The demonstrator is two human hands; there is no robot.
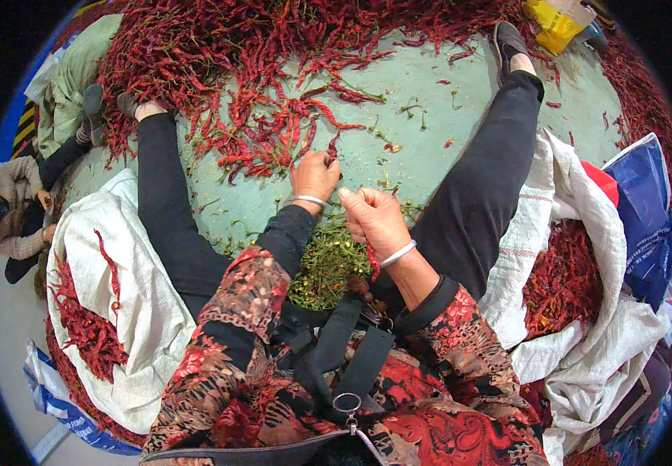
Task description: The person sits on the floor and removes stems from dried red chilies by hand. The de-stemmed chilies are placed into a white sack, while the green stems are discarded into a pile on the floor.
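My left hand [315, 175], with a metal bangle at its wrist, has its fingers closed on a dried red chili pepper [333, 145] that sticks up past the fingertips. Just right of it and slightly lower, my right hand [374, 220] is curled round another red chili [372, 256], whose end hangs below the palm. A heap of green chili stems [327, 265] lies between my thighs, under both hands. Beyond my left hand, loose dried red chilies [266, 137] spread over the pale green floor, joining a large pile [213, 46] at the top.
White woven sacks holding red chilies stand at the left [155, 227] and right [598, 233]. My outstretched legs [481, 169] flank the work area. A blue printed bag [641, 215] lies far right, a yellow bag [556, 26] at top right. Another person [18, 180] sits at far left.
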